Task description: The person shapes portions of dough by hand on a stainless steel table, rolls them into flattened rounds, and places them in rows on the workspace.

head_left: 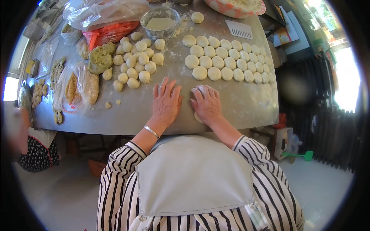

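Observation:
My left hand (167,98) lies palm down on the metal table with its fingers spread, holding nothing. To its right, my right hand (208,102) is cupped over a piece of dough (197,118), whose pale edge shows by the heel of the hand; the rest is hidden under the palm. Flour whitens the fingers of that hand. Beyond my left hand sits a heap of round dough balls (133,63), several with pinched tips. Flattened round dough cakes (214,62) lie in close rows beyond my right hand.
A glass bowl of white powder (161,24), a red plastic bag (110,35) and a greenish dough lump (101,57) stand at the far left. A white slotted scraper (239,30) lies behind the cakes, near a red-patterned basin (237,7). Another person's arm (24,129) shows at left.

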The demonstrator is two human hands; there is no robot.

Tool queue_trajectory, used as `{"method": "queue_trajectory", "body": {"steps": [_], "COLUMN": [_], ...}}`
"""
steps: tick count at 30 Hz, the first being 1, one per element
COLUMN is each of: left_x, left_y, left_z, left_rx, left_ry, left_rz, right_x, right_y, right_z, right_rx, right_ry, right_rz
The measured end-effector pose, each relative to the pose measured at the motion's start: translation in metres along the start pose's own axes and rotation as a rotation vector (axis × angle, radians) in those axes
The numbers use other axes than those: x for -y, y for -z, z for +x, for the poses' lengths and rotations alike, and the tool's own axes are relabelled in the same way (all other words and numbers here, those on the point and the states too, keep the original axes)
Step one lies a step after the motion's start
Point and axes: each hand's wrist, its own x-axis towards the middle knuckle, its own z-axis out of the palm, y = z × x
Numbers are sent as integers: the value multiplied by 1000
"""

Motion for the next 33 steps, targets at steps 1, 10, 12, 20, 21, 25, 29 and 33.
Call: {"method": "queue_trajectory", "body": {"steps": [1, 10, 12, 20, 21, 25, 29, 33], "left_x": [1, 8, 6, 19, 20, 40, 29, 15], "left_y": [-8, -23, -17, 7, 15, 45, 54, 62], "left_z": [0, 0, 3, 9, 9, 1, 0, 6], "left_rx": [8, 69, 68, 23, 70, 292, 625, 612], "left_ry": [11, 64, 37, 171, 289, 486, 428, 318], "left_rz": [10, 55, 50, -330, -524, -542, -355, -347], "right_x": [-1, 2, 4, -6, -9, -22, -2, 5], "right_y": [-3, -11, -9, 0, 11, 29, 51, 59], "right_z": [0, -6, -6, 2, 0, -30, -23, -16], "right_rx": [21, 86, 114, 131, 130, 277, 513, 570], "right_ry": [11, -4, -16, -93, -151, -157, -309, -483], "right_rz": [-18, -68, -71, 120, 184, 135, 196, 333]}}
